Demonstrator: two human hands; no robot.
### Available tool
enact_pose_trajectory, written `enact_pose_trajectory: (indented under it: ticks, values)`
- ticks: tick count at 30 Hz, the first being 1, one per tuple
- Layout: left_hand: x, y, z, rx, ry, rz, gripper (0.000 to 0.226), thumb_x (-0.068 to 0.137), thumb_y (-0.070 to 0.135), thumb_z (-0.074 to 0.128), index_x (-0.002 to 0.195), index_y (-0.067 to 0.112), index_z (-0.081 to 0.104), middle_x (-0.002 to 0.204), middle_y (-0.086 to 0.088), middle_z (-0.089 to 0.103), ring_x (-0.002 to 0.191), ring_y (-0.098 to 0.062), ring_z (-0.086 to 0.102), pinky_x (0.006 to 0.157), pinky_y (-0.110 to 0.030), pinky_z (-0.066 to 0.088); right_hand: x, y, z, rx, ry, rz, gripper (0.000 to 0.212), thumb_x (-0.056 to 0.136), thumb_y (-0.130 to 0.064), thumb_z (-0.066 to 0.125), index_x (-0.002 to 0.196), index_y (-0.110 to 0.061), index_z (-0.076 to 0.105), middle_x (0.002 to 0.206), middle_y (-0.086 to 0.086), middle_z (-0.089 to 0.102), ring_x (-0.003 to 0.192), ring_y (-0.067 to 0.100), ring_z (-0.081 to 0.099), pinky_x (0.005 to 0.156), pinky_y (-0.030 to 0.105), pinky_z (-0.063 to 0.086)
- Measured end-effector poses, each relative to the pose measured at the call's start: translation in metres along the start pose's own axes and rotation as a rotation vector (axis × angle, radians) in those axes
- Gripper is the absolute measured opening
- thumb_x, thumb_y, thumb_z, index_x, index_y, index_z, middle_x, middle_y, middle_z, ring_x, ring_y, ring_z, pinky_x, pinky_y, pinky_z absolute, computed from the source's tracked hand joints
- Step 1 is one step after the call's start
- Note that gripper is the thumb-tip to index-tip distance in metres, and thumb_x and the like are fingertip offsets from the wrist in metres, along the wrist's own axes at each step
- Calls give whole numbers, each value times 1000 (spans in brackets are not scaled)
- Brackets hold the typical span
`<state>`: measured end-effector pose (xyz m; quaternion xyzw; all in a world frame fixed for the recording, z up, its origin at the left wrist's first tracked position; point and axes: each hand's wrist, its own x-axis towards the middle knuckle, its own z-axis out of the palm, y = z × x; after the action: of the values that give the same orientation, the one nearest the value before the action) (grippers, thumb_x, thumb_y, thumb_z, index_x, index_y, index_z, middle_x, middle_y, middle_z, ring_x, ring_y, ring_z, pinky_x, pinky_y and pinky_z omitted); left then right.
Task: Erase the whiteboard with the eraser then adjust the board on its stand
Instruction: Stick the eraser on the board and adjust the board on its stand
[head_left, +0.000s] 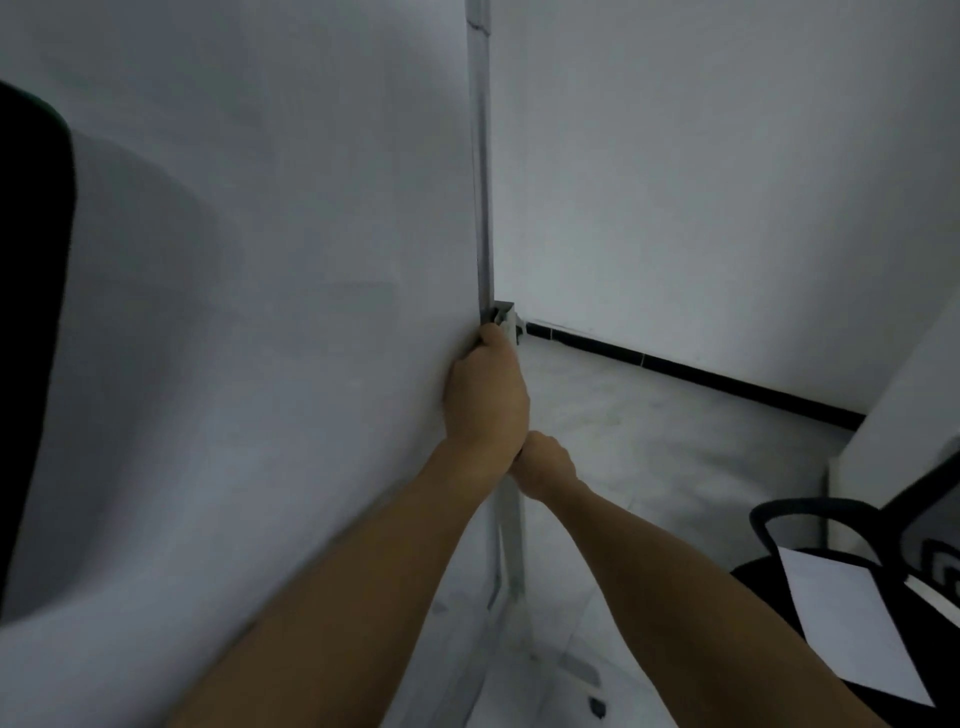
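Gripping whiteboard edge just below corner bracket, left hand is curling round frame, likely steadying it. Right hand, lower under bracket, is clenching stand post, probably bracing for adjustment. Eraser out of view.

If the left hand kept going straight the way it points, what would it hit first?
Probably the grey bracket on the whiteboard edge, just beyond the left hand; blur hides whether they touch.
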<state>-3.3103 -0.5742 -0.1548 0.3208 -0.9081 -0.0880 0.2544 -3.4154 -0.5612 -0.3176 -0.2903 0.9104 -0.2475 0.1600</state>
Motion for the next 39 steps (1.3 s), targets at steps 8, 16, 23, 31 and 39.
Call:
enact_pose_trajectory:
  ticks: [8, 16, 23, 31, 39]
  values:
    - [166, 38, 97, 11, 47, -16, 24, 94, 6, 47, 117, 1, 45, 107, -15, 66, 96, -29, 65, 74, -32, 49, 182, 31, -47, 58, 15, -80, 19, 88, -33, 55, 92, -16, 62, 87, 4, 65, 77, 22, 61, 62, 30, 46]
    - [330, 88, 196, 24, 14, 2, 20, 93, 4, 48, 113, 2, 46, 98, -14, 67, 87, -27, 66, 68, -31, 48, 363, 70, -107, 61, 23, -69, 19, 89, -30, 52, 94, -15, 63, 90, 6, 66, 78, 24, 62, 64, 32, 49]
    - [463, 126, 273, 98, 16, 46, 25, 94, 4, 45, 119, 3, 42, 104, -11, 66, 90, -21, 66, 70, -24, 48, 513, 99, -150, 45, 10, -55, 21, 88, -33, 52, 94, -16, 62, 89, 5, 65, 78, 22, 62, 69, 35, 54]
    - [608, 167, 361, 51, 0, 54, 25, 95, 5, 45, 120, 2, 43, 107, -13, 67, 94, -22, 67, 75, -25, 51, 678, 129, -200, 21, 3, -9, 25, 89, -31, 50, 97, -12, 64, 86, 4, 62, 74, 21, 56, 62, 28, 41]
    - [741, 205, 437, 19, -14, -13, 23, 94, 5, 48, 117, 2, 44, 105, -14, 67, 94, -24, 67, 71, -26, 50, 825, 159, -246, 2, -8, -77, 27, 90, -35, 51, 93, -12, 65, 93, 8, 67, 79, 23, 60, 63, 28, 39]
